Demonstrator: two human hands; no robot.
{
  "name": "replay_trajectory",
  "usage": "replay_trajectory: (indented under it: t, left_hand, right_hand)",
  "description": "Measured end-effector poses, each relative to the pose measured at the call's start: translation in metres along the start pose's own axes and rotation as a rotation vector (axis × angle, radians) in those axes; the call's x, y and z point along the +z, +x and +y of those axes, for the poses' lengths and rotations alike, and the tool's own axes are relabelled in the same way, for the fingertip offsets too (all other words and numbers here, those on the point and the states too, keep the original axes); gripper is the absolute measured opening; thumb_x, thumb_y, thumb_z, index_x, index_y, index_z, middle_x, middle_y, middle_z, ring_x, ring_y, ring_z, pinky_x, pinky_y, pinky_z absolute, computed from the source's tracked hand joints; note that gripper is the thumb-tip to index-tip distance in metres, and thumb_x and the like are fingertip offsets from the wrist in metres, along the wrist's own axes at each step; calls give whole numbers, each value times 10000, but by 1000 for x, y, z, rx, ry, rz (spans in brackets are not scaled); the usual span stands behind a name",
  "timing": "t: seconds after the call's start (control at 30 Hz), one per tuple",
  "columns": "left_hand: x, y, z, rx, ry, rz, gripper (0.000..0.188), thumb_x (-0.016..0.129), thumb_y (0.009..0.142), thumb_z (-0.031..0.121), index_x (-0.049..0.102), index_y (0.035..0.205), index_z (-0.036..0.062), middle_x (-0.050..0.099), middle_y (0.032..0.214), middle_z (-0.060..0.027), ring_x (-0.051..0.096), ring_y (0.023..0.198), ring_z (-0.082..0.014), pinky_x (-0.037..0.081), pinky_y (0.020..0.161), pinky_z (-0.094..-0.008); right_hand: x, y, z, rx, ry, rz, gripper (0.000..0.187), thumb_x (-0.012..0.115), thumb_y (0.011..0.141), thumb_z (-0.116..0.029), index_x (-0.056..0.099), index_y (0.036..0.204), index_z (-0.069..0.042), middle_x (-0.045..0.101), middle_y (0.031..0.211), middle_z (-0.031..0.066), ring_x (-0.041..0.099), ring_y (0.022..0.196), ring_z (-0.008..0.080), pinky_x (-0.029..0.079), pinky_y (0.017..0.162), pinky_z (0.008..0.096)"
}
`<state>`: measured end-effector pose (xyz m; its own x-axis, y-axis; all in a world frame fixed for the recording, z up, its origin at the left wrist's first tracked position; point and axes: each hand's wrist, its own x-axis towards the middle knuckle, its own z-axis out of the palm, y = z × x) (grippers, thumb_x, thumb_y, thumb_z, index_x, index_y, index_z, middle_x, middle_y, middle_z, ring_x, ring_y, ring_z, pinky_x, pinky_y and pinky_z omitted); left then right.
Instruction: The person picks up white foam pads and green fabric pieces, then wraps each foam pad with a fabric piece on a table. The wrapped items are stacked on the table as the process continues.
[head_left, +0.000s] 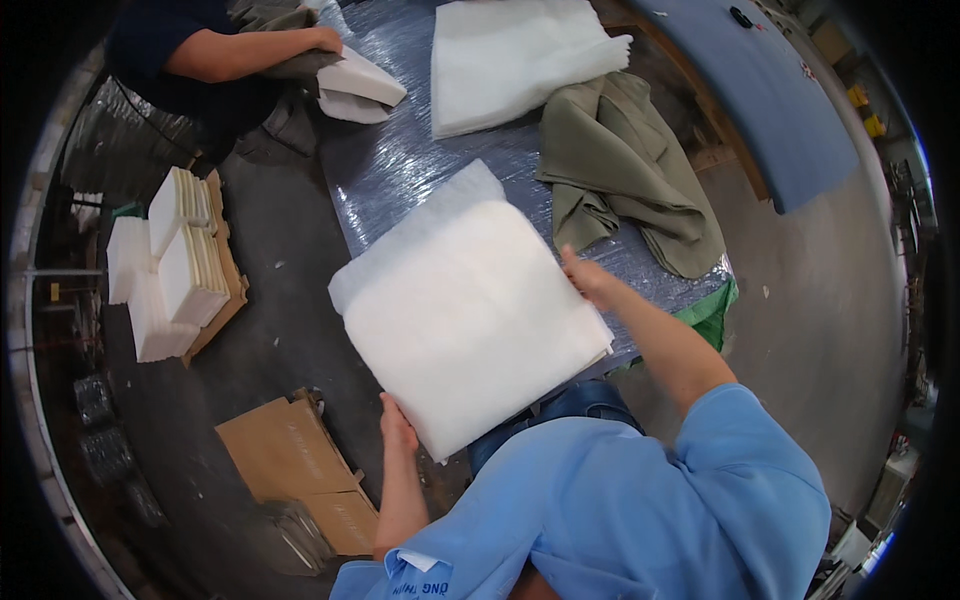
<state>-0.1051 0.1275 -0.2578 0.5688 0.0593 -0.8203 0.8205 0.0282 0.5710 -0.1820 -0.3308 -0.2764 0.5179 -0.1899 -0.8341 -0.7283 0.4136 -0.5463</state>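
I have a square stack of white foam sheets (465,320) held between both hands, tilted over the near corner of the bench (400,170), which is wrapped in shiny plastic film. My left hand (397,425) grips the stack's lower edge at about 7 o'clock, fingers curled under the sheets and thumb against the rim. My right hand (590,280) is clamped on the edge at about 3 o'clock, thumb on top and the fingers hidden behind the foam. The far part of the stack overlaps the bench top, while the near corner hangs out past the bench edge above my jeans.

At 12 o'clock from the stack, farther along the bench, lies a second pile of white foam (515,55), and just to its right, at about 1 o'clock, an olive green cloth (630,170) is crumpled on the film. At 11 o'clock another person's hand (325,40) rests on a smaller folded white piece (355,88) at the far bench corner.

On the floor at 9 o'clock sits a wooden board carrying several bundles of white sheets (180,260). At 7 o'clock, near my left elbow, flattened brown cardboard (290,455) lies on the dark floor. A blue mat (770,100) curves away at 2 o'clock.
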Motion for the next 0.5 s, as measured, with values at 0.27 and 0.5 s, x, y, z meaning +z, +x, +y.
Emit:
replay_trajectory:
  t: [0.27, 0.5]
  left_hand:
    - [-6, -27, -27, -18, 38, 2, 800, 306, 1044, 665, 438, 1489, 14, 519, 1484, -142, 535, 1306, -304, 452, 1077, -449]
    - [-15, -48, -21, -154, 68, -53, 773, 299, 1048, 659, 459, 1471, 32, 533, 1475, -124, 545, 1307, -293, 423, 1110, -461]
  right_hand:
    - [-29, -40, 26, -37, -173, 95, 921, 311, 1013, -705, 502, 1428, 95, 472, 1502, 290, 435, 1418, 397, 366, 1140, 445]
    - [-31, -61, 76, -13, -295, 121, 884, 293, 1033, -672, 599, 1322, 104, 538, 1422, 330, 486, 1382, 412, 386, 1119, 445]
